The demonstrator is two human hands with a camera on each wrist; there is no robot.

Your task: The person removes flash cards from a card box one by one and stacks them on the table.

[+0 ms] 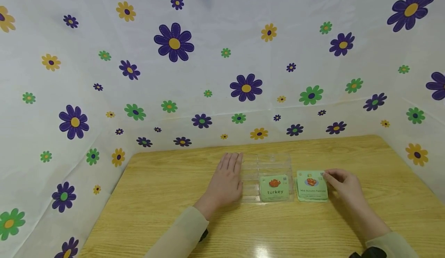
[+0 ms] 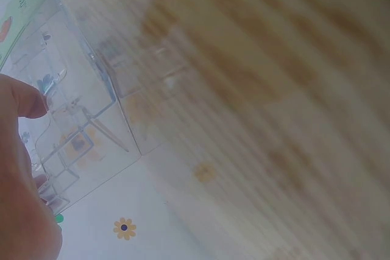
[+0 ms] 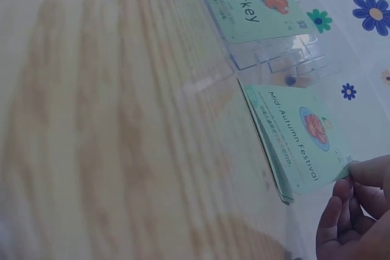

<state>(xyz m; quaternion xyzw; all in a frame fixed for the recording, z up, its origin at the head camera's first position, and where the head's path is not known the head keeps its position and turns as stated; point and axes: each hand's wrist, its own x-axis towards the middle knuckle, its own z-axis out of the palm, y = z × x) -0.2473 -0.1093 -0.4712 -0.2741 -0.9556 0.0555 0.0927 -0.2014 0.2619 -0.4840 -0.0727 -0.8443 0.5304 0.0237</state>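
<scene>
Rack (image 1: pixel 249 177), clear, holds one turkey card (image 1: pixel 274 196); one left hand (image 1: pixel 227 180) lies straight-fingered at its left; right of it, one right hand (image 1: pixel 347 186) pinches one Mid-Autumn Festival card (image 1: pixel 313 195) atop uncountable lower cards (image 3: pixel 278 172).

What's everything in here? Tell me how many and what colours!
table: 1, yellowish, lower head view
holder: 1, clear, on the table
turkey card: 1, green, in the holder
Mid-Autumn Festival card: 1, green, right of the holder
other cards: too hidden to count, green, under that card
flowery cloth: count unclear, white, purple, yellow and green, behind the table
sleeves: 2, pale beige, bottom of head view
wrist pieces: 2, black, near the sleeves
left hand: 1, at the holder's left side
right hand: 1, pinching the Mid-Autumn Festival card's corner
</scene>
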